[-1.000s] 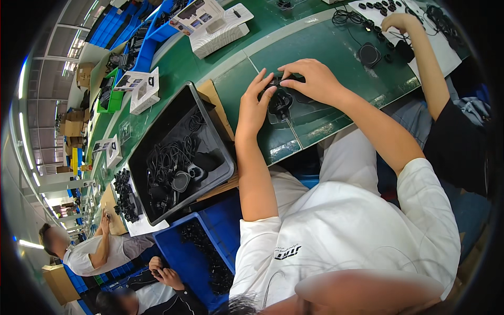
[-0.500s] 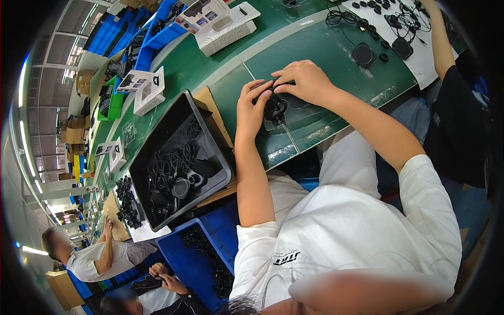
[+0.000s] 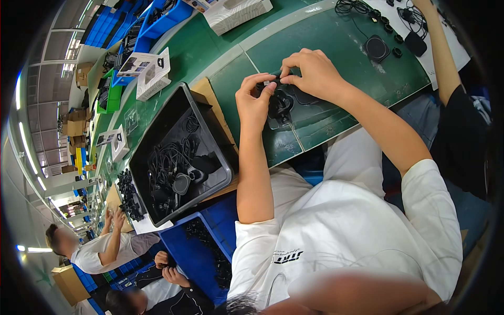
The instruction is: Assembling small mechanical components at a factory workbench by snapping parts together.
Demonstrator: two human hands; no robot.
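Note:
Over the green worktable (image 3: 336,47), my left hand (image 3: 254,105) and my right hand (image 3: 316,76) are brought close together. Between their fingertips is a small black piece with a pale end (image 3: 269,82); it looks like a cable plug, though the fingers cover most of it. My left thumb and forefinger pinch its pale end, and my right fingers are closed on the black part. Just below, a bundle of black cable (image 3: 281,106) lies on the table. Beside it, partly under my right hand, rests a dark flat pad (image 3: 304,96).
Left of my forearm stands a black bin (image 3: 184,157) holding cables and round pads. A blue crate (image 3: 173,236) of small black parts is below it. White boxes (image 3: 152,79) stand farther left. At right, a co-worker's arm (image 3: 443,52) reaches over cables and a round pad (image 3: 377,49).
My hands have drawn slightly apart, and the pale end of the piece now shows between them. The view has shifted a little.

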